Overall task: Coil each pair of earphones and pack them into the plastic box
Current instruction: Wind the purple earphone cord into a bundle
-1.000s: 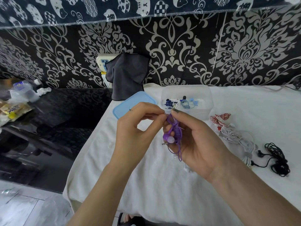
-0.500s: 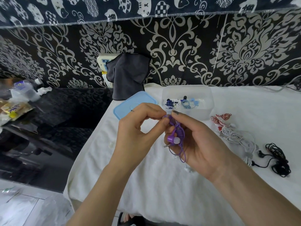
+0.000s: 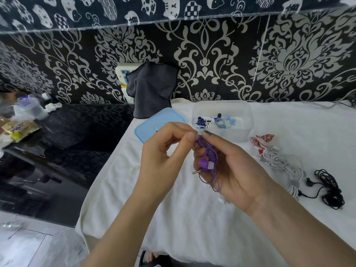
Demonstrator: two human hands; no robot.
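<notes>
My right hand (image 3: 229, 166) curls round coiled purple earphones (image 3: 209, 160); my left hand (image 3: 165, 158) pinches their smooth cord.

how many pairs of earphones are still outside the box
4, though the tangled ones could hide more: purple earphones held in both hands; red-and-white earphones, white earphones and black earphones on the cloth to the right.

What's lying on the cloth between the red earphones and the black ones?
In the head view, a tangle of white earphones lies between the red earphones and the black earphones.
</notes>
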